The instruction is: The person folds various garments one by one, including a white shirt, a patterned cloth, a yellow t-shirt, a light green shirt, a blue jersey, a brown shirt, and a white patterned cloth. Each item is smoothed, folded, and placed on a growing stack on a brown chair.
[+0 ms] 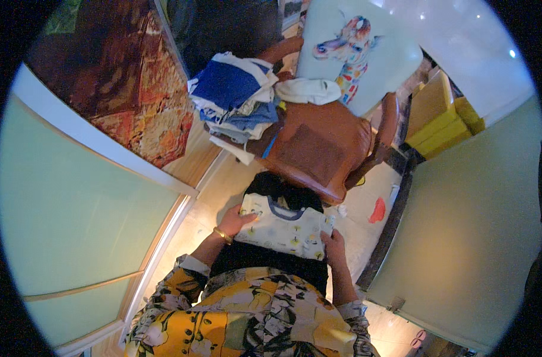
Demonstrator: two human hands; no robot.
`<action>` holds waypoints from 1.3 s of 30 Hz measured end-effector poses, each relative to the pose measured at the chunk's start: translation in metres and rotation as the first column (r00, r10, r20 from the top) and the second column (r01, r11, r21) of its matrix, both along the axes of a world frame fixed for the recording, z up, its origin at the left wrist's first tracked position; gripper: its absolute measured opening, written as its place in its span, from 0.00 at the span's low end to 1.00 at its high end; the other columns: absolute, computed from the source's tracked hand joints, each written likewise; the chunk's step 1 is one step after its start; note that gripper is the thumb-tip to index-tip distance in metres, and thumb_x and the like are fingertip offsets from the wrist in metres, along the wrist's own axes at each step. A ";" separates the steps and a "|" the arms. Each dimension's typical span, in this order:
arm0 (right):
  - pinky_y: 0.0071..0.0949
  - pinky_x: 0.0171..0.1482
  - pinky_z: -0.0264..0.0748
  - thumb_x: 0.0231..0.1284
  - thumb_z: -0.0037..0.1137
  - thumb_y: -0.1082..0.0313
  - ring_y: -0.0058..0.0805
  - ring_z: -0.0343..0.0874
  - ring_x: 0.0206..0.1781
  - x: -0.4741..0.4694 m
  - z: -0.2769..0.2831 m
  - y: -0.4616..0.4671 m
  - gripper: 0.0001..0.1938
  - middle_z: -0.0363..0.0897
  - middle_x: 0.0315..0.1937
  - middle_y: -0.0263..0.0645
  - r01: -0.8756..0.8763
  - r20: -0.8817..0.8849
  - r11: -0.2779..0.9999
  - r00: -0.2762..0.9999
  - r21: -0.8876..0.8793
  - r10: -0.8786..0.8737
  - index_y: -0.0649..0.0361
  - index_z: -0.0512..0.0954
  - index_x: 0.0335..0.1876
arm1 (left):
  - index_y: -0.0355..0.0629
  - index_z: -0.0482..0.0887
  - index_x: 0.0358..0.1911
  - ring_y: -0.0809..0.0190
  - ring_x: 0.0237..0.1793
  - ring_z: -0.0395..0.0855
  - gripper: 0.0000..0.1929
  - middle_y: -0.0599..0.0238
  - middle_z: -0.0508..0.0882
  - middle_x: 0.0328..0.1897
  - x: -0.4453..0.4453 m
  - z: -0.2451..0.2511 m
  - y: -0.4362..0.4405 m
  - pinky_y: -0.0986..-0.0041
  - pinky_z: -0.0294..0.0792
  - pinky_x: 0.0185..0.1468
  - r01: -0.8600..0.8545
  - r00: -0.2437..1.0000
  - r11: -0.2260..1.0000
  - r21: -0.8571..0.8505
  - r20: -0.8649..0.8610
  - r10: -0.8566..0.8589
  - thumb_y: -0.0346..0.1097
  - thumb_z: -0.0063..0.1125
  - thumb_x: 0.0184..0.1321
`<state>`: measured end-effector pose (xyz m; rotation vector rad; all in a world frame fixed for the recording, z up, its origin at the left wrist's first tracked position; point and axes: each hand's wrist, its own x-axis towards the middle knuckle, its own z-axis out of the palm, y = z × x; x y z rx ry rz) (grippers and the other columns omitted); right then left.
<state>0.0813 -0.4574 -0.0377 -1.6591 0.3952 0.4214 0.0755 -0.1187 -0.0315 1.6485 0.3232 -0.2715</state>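
A folded white printed shirt (282, 230) with a dark neckband lies across my black-clad lap. My left hand (237, 221) grips its left edge, thumb on top, and a gold bracelet circles that wrist. At the opposite edge my right hand (333, 245) pinches the cloth. Just beyond my knees is a brown padded chair (320, 147). On its left side sits a stack of folded clothes (233, 89), topped by a blue and white piece. A folded white cloth item (307, 90) rests beside the stack, near the chair's back.
A pale cushion or panel with a giraffe picture (356, 49) stands against the chair back. Yellow boxes (440, 120) are behind at right. Frosted glass panels flank me at left (88, 192) and right (458, 223). A red patch (377, 210) shows on the floor.
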 end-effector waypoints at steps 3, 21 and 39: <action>0.29 0.41 0.74 0.60 0.52 0.71 0.28 0.78 0.37 0.002 -0.001 -0.001 0.12 0.80 0.38 0.41 0.058 0.005 0.998 0.998 0.006 -0.058 0.70 0.74 0.46 | 0.34 0.79 0.46 0.66 0.37 0.81 0.21 0.62 0.85 0.38 0.002 0.012 -0.006 0.71 0.73 0.44 0.008 0.998 1.000 -0.001 0.066 -0.008 0.40 0.67 0.53; 0.29 0.46 0.73 0.59 0.53 0.71 0.32 0.79 0.41 0.225 -0.008 -0.007 0.14 0.80 0.39 0.41 0.275 0.321 0.959 0.904 0.066 -0.281 0.68 0.73 0.50 | 0.39 0.71 0.57 0.46 0.52 0.77 0.29 0.43 0.77 0.52 0.261 0.044 -0.072 0.62 0.71 0.51 -0.051 0.949 0.715 0.697 0.258 -0.183 0.45 0.60 0.52; 0.65 0.64 0.46 0.55 0.54 0.54 0.45 0.50 0.73 0.257 -0.061 0.049 0.26 0.57 0.69 0.41 0.157 0.353 0.354 0.716 -0.922 0.603 0.46 0.69 0.62 | 0.67 0.59 0.68 0.49 0.75 0.43 0.29 0.61 0.51 0.76 0.283 -0.069 -0.108 0.42 0.34 0.71 0.092 0.860 0.406 0.909 0.133 -0.493 0.58 0.42 0.64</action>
